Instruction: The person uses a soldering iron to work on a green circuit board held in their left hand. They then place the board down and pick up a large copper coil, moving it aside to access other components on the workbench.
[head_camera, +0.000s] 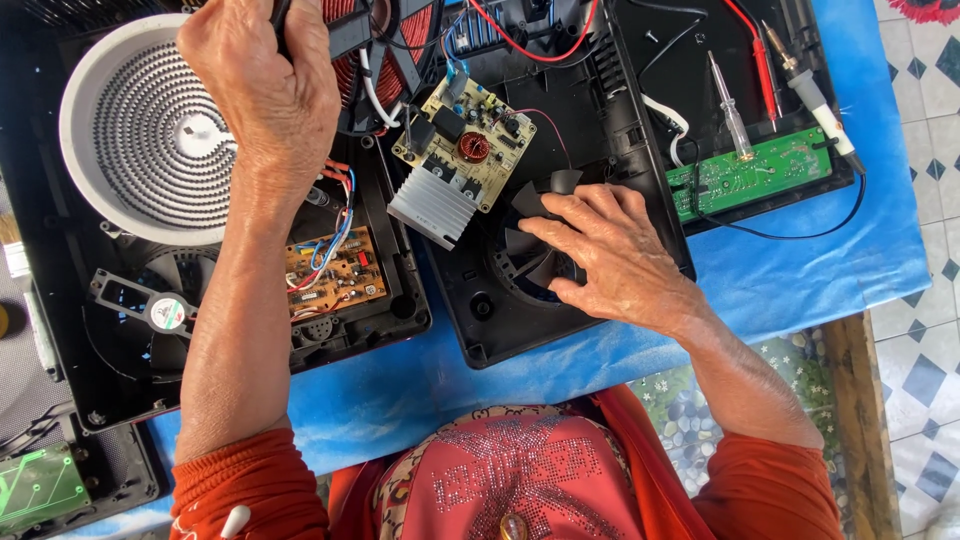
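Circuit board behind fan; heating plate far left

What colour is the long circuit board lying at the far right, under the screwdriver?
Green, in the head view: the long circuit board lies in a black tray.

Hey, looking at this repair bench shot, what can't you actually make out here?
- Head view: the dark tool in the left hand is mostly hidden by the fist; its kind cannot be told.
- The black fan is partly covered by the right hand.
- The red copper coil is cut off by the top edge.
- Components on the beige circuit board are too small to identify.
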